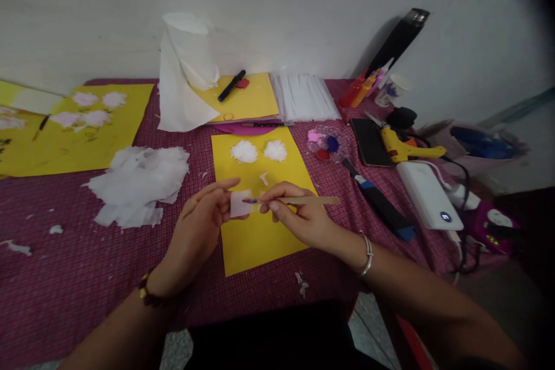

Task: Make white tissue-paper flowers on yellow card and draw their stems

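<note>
Between the fingers of my left hand is a small white paper square, held up over a yellow sheet. My right hand pinches a paintbrush with a pale wooden handle. The brush tip is at the paper, and a dark mark shows there. Two white fluffy paper tufts sit on the far part of the yellow sheet. To the right lies a clear scalloped palette with pink, blue and red paint. A pile of white paper squares lies to the left.
White strips, a black marker and a rolled white sheet stand or lie by the wall. On the right are a cutter knife, yellow glue gun and white power bank. Painted yellow sheets lie far left.
</note>
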`<state>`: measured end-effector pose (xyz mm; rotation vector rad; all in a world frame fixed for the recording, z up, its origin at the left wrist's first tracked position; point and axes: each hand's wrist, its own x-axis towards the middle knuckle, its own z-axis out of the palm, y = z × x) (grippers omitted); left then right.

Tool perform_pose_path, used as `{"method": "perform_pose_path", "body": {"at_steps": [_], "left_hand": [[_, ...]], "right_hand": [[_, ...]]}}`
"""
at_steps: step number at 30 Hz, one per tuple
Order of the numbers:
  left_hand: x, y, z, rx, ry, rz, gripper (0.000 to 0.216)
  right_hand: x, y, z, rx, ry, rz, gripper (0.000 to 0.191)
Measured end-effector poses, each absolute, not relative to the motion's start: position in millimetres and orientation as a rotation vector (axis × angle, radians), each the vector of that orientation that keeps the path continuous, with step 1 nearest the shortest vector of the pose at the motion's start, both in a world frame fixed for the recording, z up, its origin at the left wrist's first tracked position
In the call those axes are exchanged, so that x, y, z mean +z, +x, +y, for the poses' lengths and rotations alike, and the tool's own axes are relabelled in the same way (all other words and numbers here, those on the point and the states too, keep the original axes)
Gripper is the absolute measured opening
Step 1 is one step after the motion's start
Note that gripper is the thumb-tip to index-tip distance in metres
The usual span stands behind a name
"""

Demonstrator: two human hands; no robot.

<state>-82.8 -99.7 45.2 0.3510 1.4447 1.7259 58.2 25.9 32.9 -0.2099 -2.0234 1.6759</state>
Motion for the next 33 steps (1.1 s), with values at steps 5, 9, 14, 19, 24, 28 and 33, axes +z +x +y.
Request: {"method": "perform_pose_path", "body": {"at_steps": [5,9,14,19,24,28,33], "left_hand": [[45.0,-84.7,-99.6,1.749,0.321,1.352,0.03],[40.9,-85.5,-98.0,1.735,0.3,1.309,0.027],[37.2,-86.9,-96.9,1.719,0.238,1.267,0.019],[38.7,-92.2,-97.2,1.656,0.174,1.137,0.018],[38.5,-91.2,-97.3,1.664,0.165,1.132,0.035],[33.4,-85.9,-94.9,1.646,0.146,1.117,0.031],[28.7,-85.0,-94.1,1.67,0.177,1.115,0.029]], "right_hand": [[30.6,58.2,27.2,1.719,-0.234,-1.984,0.013],[31.0,58.1,27.2,1.731,-0.213,-1.957,0.012],[31.5,58.7,27.2,1.704,-0.192,-1.953,0.011],[32.1,59.2,28.8,1.63,-0.203,-1.991,0.012],[35.4,59.6,30.2,1.587,-0.197,-1.984,0.012],[36.6,60.6,30.7,1.592,-0.166,-1.967,0.012],[36.7,60.7,30.0,1.607,-0.178,-1.986,0.012]]}}
